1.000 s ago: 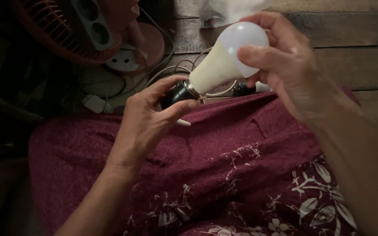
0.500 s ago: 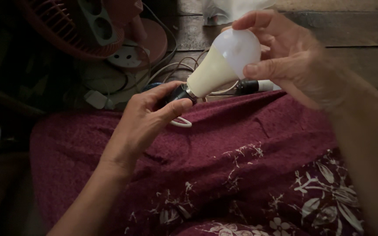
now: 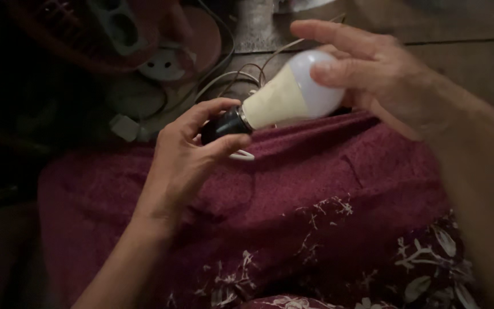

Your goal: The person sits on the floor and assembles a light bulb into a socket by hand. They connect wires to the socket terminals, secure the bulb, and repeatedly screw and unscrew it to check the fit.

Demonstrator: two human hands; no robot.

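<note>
The left hand point(image 3: 187, 151) pinches a black plastic lamp socket point(image 3: 224, 124); the right hand point(image 3: 373, 74) cups the white, pear-shaped bulb point(image 3: 293, 91) seated in it, seemingly mid-twist; another regrip looks needed.

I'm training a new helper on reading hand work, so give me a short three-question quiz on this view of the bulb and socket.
1. True or false: the left hand grips the black socket.
2. Which hand holds the round end of the white bulb? A) left B) right C) neither
3. Fill in: the hands work above a dark red ____ with a floral print.

Key: 1 true. 2 B, the right hand. 3 cloth.
</note>
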